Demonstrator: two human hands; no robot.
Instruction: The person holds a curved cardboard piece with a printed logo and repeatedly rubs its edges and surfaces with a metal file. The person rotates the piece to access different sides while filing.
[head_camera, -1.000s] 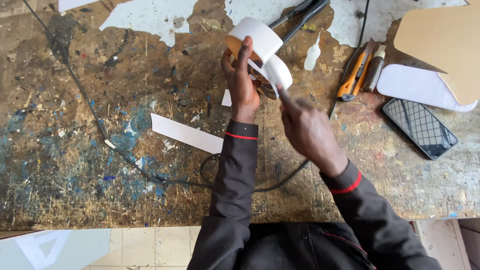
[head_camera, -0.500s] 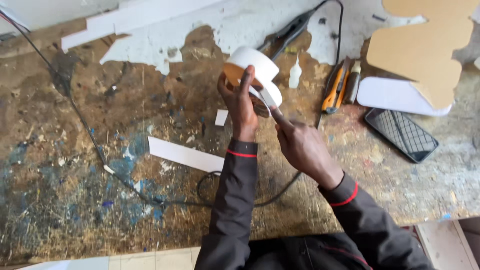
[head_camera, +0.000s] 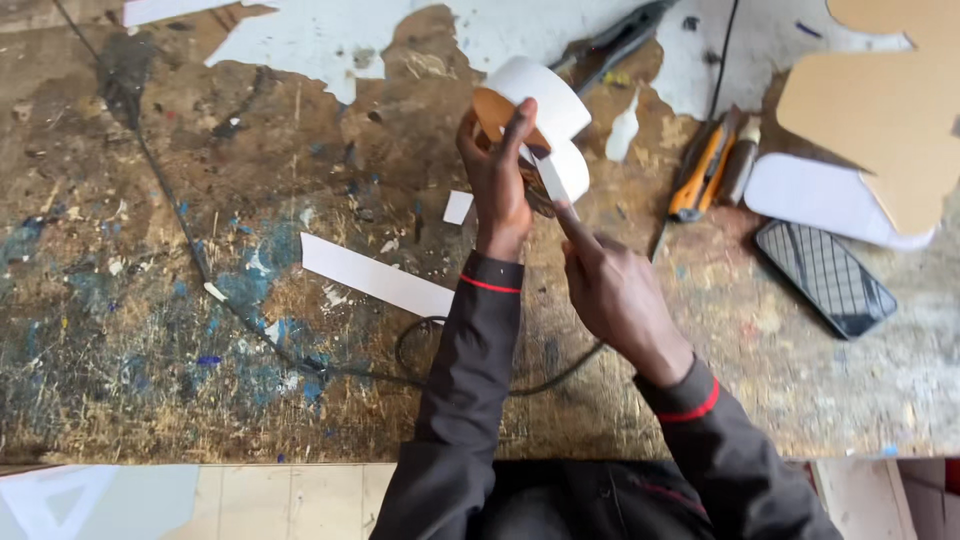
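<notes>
Left hand (head_camera: 497, 180) fingers grip curled card (head_camera: 540, 110) | right hand (head_camera: 610, 290) pinches its strip | light, creasable: you hold edges.

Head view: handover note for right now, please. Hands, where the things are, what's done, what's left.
Left hand: grips the curled white paper piece, raised above the workbench.
Right hand: forefinger pressed along the piece's lower white loop.
Nearby: white paper strip flat on the bench left of the forearms; orange utility knife and dark phone to the right; cardboard cut-out at the top right corner.
Done: paper curled into two loops.
Left: the loop under the finger looks not yet released; whether it is fixed, I cannot tell.
</notes>
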